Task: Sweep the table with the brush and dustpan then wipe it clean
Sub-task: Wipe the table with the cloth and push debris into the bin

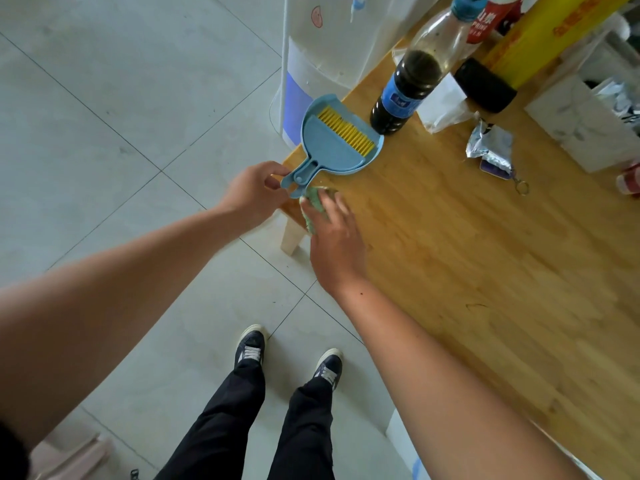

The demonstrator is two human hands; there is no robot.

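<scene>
Two handles stick out past the counter [450, 237] corner at frame centre, where the dustpan [360, 159] lies flat with the brush [332, 140] nested in it. Its long axis runs from the handles at lower left to the mouth and yellow bristles [346, 129] at upper right, just beside a bottle [405, 91]. The left hand [252, 195] curls finger and thumb onto the dustpan's handle tip, seemingly a light pinch. The right hand [336, 244], blurred, lies with fingers fairly straight on a green cloth [311, 211] at the edge. A pinch that slack could let the set tip to the floor [121, 133], or draw the pan away from the brush; swinging the wide end might knock the bottle over.
</scene>
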